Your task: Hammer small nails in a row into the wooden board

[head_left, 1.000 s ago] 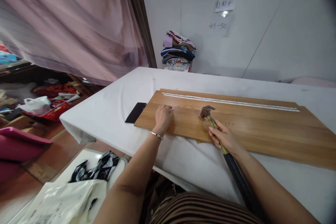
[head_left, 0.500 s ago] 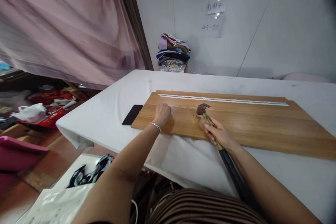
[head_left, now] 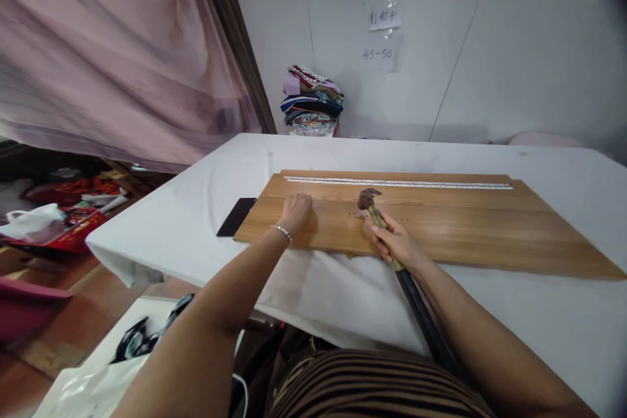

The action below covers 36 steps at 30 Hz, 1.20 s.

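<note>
Head view: the right hand (head_left: pixel 398 243) is clamped around the yellow part of a hammer (head_left: pixel 377 217), close below its rusty head. The head lies beyond the right hand and slightly to its left, claw pointing right; whether it touches the board is hard to tell. The black grip runs back from the right hand toward the person, alongside the forearm.

The left hand (head_left: pixel 296 210) is curled with its fingers together over a wooden board (head_left: pixel 465 222), left of the right hand and well apart from it; whether it holds anything cannot be told. The board lies under both hands and stretches far to the right of the right hand. Beyond both hands, two white strips (head_left: pixel 441 185) lie along the board's far side. Small dark specks (head_left: pixel 403 219) show just beyond the right hand. Left of the left hand, a black flat rectangle (head_left: pixel 236 217) lies at the board's end.
</note>
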### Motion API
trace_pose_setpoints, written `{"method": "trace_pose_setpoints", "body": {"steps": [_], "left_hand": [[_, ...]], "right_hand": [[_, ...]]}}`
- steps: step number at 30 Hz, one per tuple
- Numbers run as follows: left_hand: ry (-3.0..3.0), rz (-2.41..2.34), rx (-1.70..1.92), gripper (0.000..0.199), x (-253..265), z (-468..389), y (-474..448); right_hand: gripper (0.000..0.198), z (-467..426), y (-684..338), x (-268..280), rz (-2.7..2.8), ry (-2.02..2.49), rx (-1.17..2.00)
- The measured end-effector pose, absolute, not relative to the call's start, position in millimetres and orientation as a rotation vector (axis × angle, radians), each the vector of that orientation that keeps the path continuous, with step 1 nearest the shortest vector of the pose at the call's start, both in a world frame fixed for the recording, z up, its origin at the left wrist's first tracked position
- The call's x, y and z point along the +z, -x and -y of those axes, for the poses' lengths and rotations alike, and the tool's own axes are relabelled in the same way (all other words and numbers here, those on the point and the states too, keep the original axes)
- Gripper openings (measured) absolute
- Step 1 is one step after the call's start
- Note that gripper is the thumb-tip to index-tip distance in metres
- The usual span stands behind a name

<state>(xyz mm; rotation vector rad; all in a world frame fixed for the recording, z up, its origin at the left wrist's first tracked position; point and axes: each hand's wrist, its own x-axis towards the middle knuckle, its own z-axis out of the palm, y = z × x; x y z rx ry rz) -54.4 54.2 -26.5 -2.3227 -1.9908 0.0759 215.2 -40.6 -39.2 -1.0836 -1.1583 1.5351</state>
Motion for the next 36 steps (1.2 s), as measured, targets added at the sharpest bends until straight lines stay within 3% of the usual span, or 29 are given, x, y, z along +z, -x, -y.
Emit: {"method": "trace_pose_setpoints", "body": {"steps": [4,10,21,36], "left_hand": [[2.253,1.986,0.035,0.040,-35.0,-46.2,49.9],[2.218,2.042,-0.131,0.034,-43.4,-37.7,41.3],[2.359,2.019,-0.487,0.024,-61.8,-22.0,17.3],[2.393,2.056,-0.489,0.027,-61.7,-19.1,16.0]], "right_hand": [[0.063,40.8,-213.1,-42.6,1.161,1.091,1.558],[0.076,40.1,-208.7,-49.5,1.177,1.072,1.577],[0.081,41.3,-207.8,-48.3,1.183,1.122,1.594],[0.074,40.4,-206.1,-48.2,1.153,1.106,1.610]]}}
